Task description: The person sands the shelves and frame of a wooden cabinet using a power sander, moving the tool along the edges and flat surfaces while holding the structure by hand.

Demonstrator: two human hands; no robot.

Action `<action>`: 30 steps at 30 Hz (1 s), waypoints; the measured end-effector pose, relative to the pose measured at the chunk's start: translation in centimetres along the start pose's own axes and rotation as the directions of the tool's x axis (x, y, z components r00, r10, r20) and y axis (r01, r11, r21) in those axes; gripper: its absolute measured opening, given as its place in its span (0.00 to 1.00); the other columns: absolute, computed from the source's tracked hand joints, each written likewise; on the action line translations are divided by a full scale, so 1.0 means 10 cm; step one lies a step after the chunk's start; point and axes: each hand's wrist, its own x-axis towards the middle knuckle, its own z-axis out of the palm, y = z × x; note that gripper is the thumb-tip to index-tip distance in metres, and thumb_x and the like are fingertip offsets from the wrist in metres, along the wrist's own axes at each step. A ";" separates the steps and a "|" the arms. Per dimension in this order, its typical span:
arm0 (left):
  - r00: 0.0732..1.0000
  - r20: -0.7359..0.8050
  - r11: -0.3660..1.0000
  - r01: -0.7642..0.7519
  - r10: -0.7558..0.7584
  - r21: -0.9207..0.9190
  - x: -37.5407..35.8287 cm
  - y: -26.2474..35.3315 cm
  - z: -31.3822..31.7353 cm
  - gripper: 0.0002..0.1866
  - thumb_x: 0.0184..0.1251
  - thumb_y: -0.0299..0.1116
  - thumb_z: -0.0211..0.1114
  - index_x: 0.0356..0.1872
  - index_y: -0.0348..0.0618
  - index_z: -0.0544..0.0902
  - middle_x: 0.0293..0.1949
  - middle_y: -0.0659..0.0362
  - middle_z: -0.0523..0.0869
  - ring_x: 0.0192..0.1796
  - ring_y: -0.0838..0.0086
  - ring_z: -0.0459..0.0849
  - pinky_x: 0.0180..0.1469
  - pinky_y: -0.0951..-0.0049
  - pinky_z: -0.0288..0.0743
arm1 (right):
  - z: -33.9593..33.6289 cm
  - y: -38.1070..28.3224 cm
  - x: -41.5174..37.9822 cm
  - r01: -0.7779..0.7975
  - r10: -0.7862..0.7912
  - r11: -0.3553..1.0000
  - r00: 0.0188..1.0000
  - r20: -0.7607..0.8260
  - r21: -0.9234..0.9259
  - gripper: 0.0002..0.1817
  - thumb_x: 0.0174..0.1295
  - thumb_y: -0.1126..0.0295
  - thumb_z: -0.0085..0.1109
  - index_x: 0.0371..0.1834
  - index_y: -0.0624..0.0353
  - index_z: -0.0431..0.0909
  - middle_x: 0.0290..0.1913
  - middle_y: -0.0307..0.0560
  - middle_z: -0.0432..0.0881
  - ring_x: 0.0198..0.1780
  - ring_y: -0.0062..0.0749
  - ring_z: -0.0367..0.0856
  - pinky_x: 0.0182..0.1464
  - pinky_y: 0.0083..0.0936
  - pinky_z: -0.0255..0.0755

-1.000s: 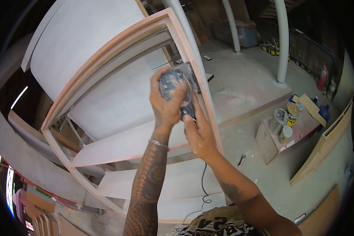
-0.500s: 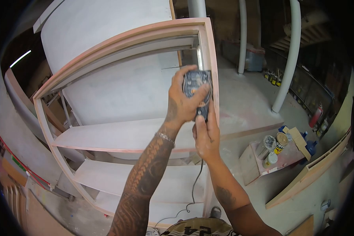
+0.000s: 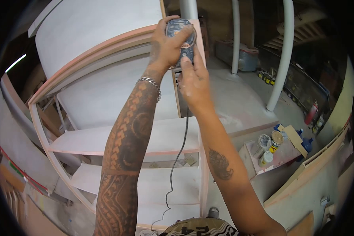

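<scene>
A dusty dark-blue electric sander (image 3: 178, 27) rests at the top right corner of a white shelf unit with a pinkish frame (image 3: 201, 43). My left hand (image 3: 164, 49) wraps over the sander's body from the left, thumb across its top. Lower down, my right hand (image 3: 194, 80) grips the sander's near end, its thumb on top. A dark power cord (image 3: 184, 143) trails from the tool down in front of the shelves (image 3: 161, 135). The sander's pad is hidden beneath its body.
To the right, a low box-like stand (image 3: 252, 157) carries several cans and tubs, such as a clear container (image 3: 264, 142). Grey posts (image 3: 281, 63) rise behind it. A curved wooden panel (image 3: 299, 179) leans at the right; a fire extinguisher (image 3: 311, 113) stands farther back.
Both hands have moved the sander up along the right upright to the frame's top corner. My arms are stretched farther out, and the cord hangs straighter.
</scene>
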 end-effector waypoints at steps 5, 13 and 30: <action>0.999 0.027 0.999 0.038 -0.037 -0.033 0.10 0.03 0.05 0.33 0.61 0.49 0.76 0.60 0.37 0.78 0.46 0.48 0.87 0.46 0.66 0.88 0.50 0.67 0.83 | 0.00 -0.10 0.06 -0.056 0.055 0.992 0.998 0.009 0.112 0.28 0.78 0.67 0.43 0.77 0.68 0.58 0.56 0.65 0.80 0.56 0.47 0.80 0.61 0.35 0.71; 0.996 0.056 0.997 0.070 -0.072 0.043 0.16 0.10 0.11 0.33 0.64 0.49 0.72 0.61 0.34 0.77 0.49 0.49 0.86 0.47 0.68 0.87 0.52 0.70 0.82 | -0.05 -0.07 0.11 -0.043 0.047 0.989 0.999 -0.024 0.138 0.29 0.78 0.66 0.42 0.79 0.67 0.57 0.61 0.67 0.78 0.61 0.51 0.79 0.65 0.37 0.69; 0.997 0.059 0.999 0.043 -0.043 0.010 -0.68 0.09 0.00 0.31 0.62 0.46 0.74 0.60 0.37 0.77 0.47 0.49 0.86 0.47 0.68 0.85 0.53 0.69 0.79 | -0.19 -0.02 -0.72 -0.121 0.121 0.992 0.993 0.004 -0.024 0.33 0.79 0.66 0.43 0.80 0.75 0.49 0.64 0.70 0.75 0.57 0.41 0.80 0.56 0.31 0.73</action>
